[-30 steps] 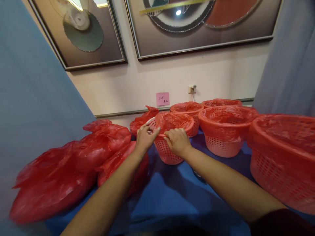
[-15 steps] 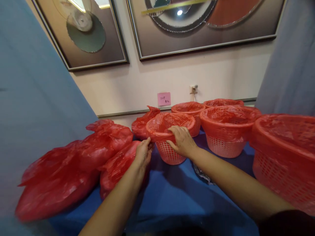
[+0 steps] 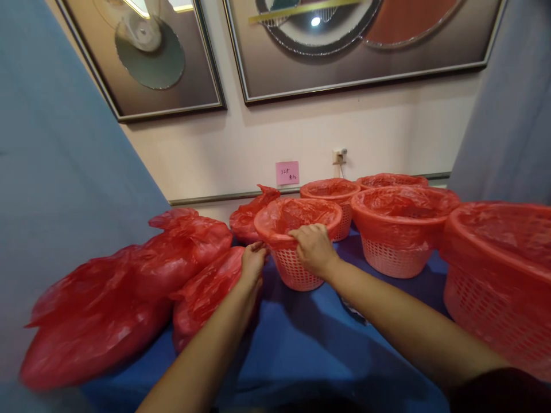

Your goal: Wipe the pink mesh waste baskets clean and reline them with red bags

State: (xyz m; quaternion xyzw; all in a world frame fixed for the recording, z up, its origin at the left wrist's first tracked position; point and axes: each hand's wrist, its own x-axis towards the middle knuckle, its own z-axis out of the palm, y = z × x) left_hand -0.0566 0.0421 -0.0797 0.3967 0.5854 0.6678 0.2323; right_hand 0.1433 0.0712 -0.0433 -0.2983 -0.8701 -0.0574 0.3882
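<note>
A small red mesh basket (image 3: 297, 268) stands upright on the blue-covered table, lined with a thin red plastic bag (image 3: 282, 221) folded over its rim. My right hand (image 3: 315, 248) is closed over the front of the rim, fingers over the edge and thumb side outside. At the basket's left side, my left hand (image 3: 253, 263) pinches the lower edge of the bag's fold; its fingertips are partly hidden. Just left of that hand lies a filled red plastic sack (image 3: 206, 292).
More lined baskets stand behind and to the right, among them a middle one (image 3: 400, 249) and a large one (image 3: 491, 304). Bulging red sacks (image 3: 103, 315) fill the left side. A pink note (image 3: 287, 172) is on the wall. Something dark and crinkled (image 3: 355, 311) lies beneath my right forearm.
My right hand has gone from resting spread on the rim to a closed grip around it, slightly lower. My left hand's fingers have curled in at the bag's edge.
</note>
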